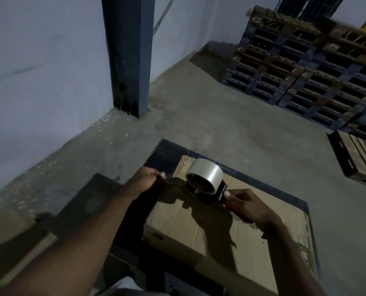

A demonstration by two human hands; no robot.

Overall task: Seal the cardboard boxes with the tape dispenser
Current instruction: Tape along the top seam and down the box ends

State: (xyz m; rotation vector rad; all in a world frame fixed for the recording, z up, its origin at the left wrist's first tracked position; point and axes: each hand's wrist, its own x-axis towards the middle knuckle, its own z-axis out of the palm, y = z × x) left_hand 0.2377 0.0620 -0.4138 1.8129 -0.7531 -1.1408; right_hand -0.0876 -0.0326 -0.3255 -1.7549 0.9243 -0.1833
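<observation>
- I see a closed brown cardboard box (226, 223) lying flat on a dark blue table top (167, 150), its top face towards me.
- On the box's far left part rests the red and black tape dispenser (207, 184), carrying a roll of clear packing tape (204, 174) that stands on edge above the frame.
- My right hand (248, 206) is curled round the dispenser's red handle, thumb on top, near the middle of the box top.
- My left hand (145, 180) sits just beside the box's far left edge, left of the dispenser, fingers and thumb pinched together.
- It seems to pinch the loose end of the tape; the strip itself is too dim for me to make out clearly.
- The dispenser lies between the two hands, touching the right one and a little apart from the left.
- Beyond the table I see grey concrete floor (209, 116), a dark blue steel column (128, 56) against the pale wall, and stacked blue and wooden pallets (305, 71) at the far right.
</observation>
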